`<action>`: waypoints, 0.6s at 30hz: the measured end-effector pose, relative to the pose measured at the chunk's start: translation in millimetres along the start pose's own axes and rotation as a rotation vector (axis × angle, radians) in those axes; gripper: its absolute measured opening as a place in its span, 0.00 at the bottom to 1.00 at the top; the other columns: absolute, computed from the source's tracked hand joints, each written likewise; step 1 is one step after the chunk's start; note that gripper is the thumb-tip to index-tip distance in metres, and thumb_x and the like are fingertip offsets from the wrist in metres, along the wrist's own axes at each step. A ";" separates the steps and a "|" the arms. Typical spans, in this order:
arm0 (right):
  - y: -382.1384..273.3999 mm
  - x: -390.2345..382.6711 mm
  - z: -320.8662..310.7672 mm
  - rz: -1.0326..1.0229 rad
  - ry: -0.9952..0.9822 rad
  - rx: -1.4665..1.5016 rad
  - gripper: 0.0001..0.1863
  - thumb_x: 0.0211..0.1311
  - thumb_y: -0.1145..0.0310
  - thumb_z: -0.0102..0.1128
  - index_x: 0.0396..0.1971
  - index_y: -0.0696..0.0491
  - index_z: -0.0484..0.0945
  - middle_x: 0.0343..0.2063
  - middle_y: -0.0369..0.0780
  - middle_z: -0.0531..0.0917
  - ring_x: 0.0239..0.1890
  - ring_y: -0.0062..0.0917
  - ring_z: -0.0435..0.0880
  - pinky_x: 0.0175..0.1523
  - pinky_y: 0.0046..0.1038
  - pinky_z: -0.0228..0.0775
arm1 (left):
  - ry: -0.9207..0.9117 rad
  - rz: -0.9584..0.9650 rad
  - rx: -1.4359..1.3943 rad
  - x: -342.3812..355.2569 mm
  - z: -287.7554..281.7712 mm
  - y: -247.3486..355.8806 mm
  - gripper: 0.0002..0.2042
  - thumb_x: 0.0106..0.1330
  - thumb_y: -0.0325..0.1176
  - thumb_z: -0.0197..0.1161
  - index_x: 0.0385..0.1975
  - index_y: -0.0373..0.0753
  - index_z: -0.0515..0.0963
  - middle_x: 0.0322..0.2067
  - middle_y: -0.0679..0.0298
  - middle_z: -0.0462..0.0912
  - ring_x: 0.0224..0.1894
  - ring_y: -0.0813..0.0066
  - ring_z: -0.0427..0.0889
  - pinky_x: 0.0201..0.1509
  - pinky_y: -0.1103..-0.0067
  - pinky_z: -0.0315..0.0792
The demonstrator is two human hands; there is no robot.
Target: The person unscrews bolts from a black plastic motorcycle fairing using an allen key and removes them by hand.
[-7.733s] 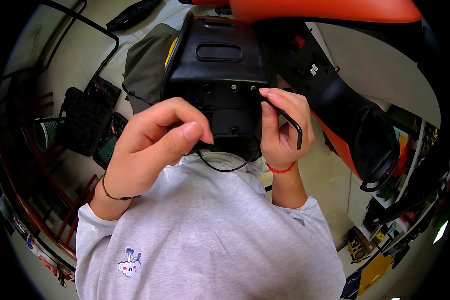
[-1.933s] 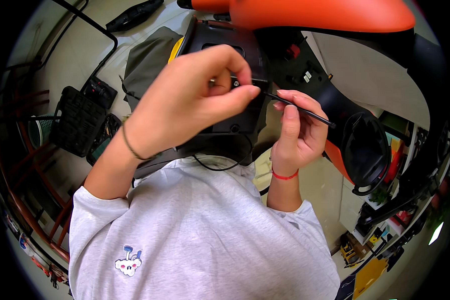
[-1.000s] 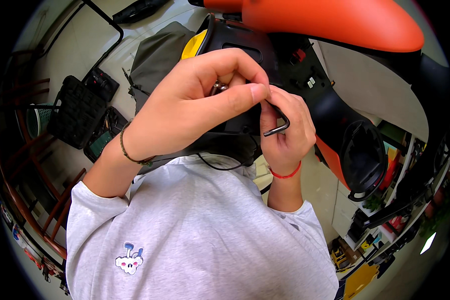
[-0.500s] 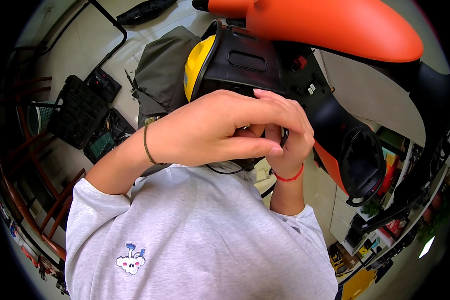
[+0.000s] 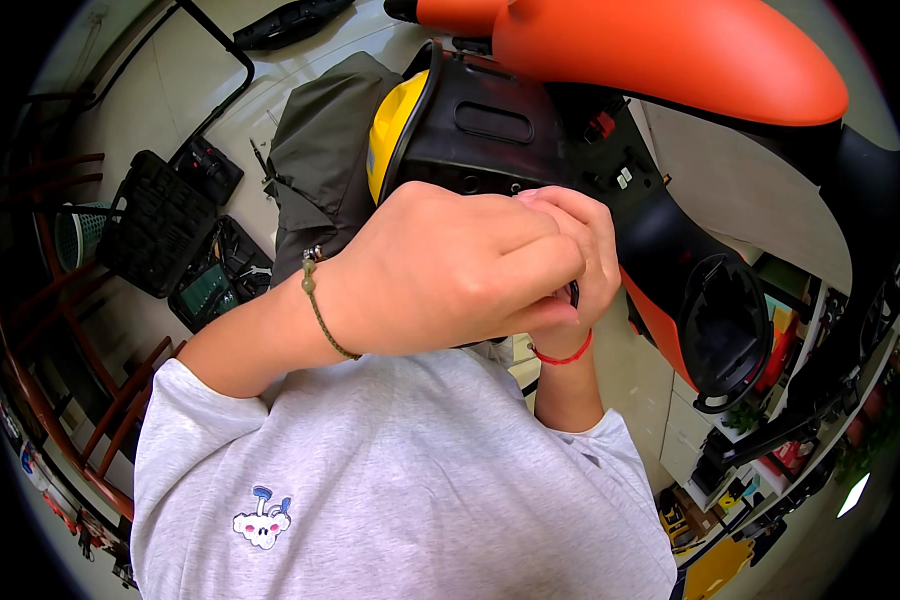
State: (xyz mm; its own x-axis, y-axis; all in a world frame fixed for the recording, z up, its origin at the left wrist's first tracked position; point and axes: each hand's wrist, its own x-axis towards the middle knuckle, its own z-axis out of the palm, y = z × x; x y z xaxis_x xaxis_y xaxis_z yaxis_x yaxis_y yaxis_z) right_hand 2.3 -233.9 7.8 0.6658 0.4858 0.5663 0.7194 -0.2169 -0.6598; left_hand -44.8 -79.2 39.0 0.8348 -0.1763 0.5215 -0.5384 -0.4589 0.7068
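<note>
Black housing (image 5: 500, 153) sits upper centre; our left hand (image 5: 450, 275), fingers curled tighter than half a second ago, crosses our half-curled right hand (image 5: 594, 245) mid-frame. We cannot tell which grips the dark rod (image 5: 573, 293) between them. One screw (image 5: 516, 188) looks seated, tightness unclear; the neighbouring hole (image 5: 471, 184) looks unfilled.

L hand (image 5: 460, 270) is in front of R hand (image 5: 585, 250), overlapping it, w/ a bit of hex key (image 5: 573, 293) showing btwn. Both are at near edge of housing (image 5: 495, 115), R fingertips just beside a screw (image 5: 515, 188). Cloth (image 5: 320, 130) L of housing; top panel (image 5: 670, 60) beyond & R. Side panel (image 5: 660, 235) R of hands. Far L, on floor (image 5: 165, 95): tool case (image 5: 158, 220), basket (image 5: 78, 238) to its L.
</note>
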 end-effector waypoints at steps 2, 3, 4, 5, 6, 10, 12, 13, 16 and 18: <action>0.4 1.4 -2.5 -0.003 -0.020 -0.009 0.13 0.49 0.76 0.63 0.38 0.58 0.78 0.34 0.44 0.82 0.35 0.32 0.83 0.36 0.26 0.76 | -0.004 0.038 0.023 0.5 2.1 -1.8 0.11 0.48 0.38 0.71 0.26 0.43 0.77 0.21 0.70 0.76 0.21 0.76 0.76 0.21 0.81 0.69; 0.9 1.4 -3.7 -0.003 -0.029 -0.016 0.13 0.50 0.76 0.62 0.38 0.58 0.78 0.34 0.45 0.82 0.35 0.32 0.83 0.36 0.26 0.76 | -0.008 0.058 0.032 1.1 3.0 -3.0 0.11 0.48 0.38 0.71 0.26 0.43 0.76 0.20 0.70 0.75 0.21 0.76 0.76 0.20 0.81 0.68; 2.6 -0.4 -2.8 0.019 -0.006 0.038 0.12 0.50 0.76 0.62 0.37 0.58 0.78 0.34 0.45 0.82 0.35 0.32 0.83 0.37 0.26 0.76 | -0.020 0.064 0.037 2.3 2.7 -3.0 0.11 0.48 0.39 0.71 0.26 0.43 0.76 0.19 0.70 0.74 0.20 0.75 0.75 0.20 0.80 0.68; 5.3 -3.5 -0.7 0.041 0.018 0.091 0.11 0.51 0.75 0.62 0.37 0.58 0.77 0.34 0.45 0.83 0.35 0.33 0.83 0.37 0.26 0.76 | -0.033 0.069 0.042 4.1 1.7 -2.7 0.12 0.48 0.39 0.71 0.25 0.42 0.76 0.19 0.69 0.73 0.20 0.75 0.74 0.20 0.80 0.67; 4.6 -3.5 0.3 0.049 0.023 0.102 0.11 0.52 0.75 0.62 0.36 0.58 0.77 0.34 0.45 0.83 0.34 0.32 0.83 0.37 0.26 0.76 | -0.044 0.074 0.048 5.2 1.2 -2.6 0.12 0.48 0.39 0.71 0.25 0.42 0.75 0.18 0.69 0.72 0.19 0.74 0.74 0.20 0.80 0.67; -2.8 0.1 2.0 0.042 0.010 0.044 0.08 0.55 0.73 0.62 0.35 0.58 0.76 0.34 0.46 0.84 0.34 0.31 0.84 0.36 0.26 0.76 | 0.071 0.174 0.190 2.5 3.7 -13.5 0.12 0.48 0.37 0.71 0.24 0.40 0.74 0.18 0.65 0.72 0.19 0.71 0.73 0.20 0.80 0.67; -1.8 0.5 4.4 0.030 0.013 0.032 0.08 0.56 0.73 0.62 0.34 0.59 0.76 0.35 0.46 0.84 0.34 0.31 0.84 0.36 0.26 0.76 | 0.094 0.111 0.154 -0.7 4.9 -17.8 0.12 0.49 0.35 0.71 0.24 0.39 0.74 0.18 0.64 0.72 0.19 0.70 0.74 0.21 0.80 0.67; -2.7 0.9 4.6 0.046 0.013 0.042 0.08 0.56 0.74 0.62 0.34 0.58 0.76 0.35 0.46 0.84 0.34 0.31 0.84 0.35 0.26 0.76 | 0.108 0.083 0.126 -0.4 5.1 -16.5 0.11 0.49 0.34 0.71 0.25 0.38 0.75 0.19 0.64 0.72 0.20 0.70 0.74 0.21 0.79 0.67; -3.8 2.3 5.0 0.080 0.020 0.048 0.08 0.54 0.76 0.63 0.34 0.58 0.76 0.35 0.46 0.84 0.33 0.31 0.84 0.34 0.25 0.75 | 0.118 -0.036 -0.006 0.7 4.7 -6.4 0.11 0.51 0.31 0.70 0.30 0.37 0.76 0.20 0.63 0.73 0.21 0.68 0.75 0.23 0.78 0.68; 0.4 -2.1 5.1 0.093 0.037 0.011 0.09 0.53 0.78 0.63 0.34 0.58 0.76 0.35 0.45 0.84 0.33 0.31 0.83 0.34 0.24 0.75 | 0.080 -0.161 -0.166 -0.9 3.9 -0.9 0.11 0.51 0.30 0.69 0.33 0.36 0.77 0.21 0.63 0.74 0.22 0.68 0.75 0.25 0.78 0.69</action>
State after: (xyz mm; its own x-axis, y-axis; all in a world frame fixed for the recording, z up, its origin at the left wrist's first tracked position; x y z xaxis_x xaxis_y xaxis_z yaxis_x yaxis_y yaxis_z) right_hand 0.1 -230.6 3.8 0.7364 0.4324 0.5203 0.6522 -0.2497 -0.7157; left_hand -44.6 -81.9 36.0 0.9031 -0.0398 0.4275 -0.4163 -0.3250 0.8491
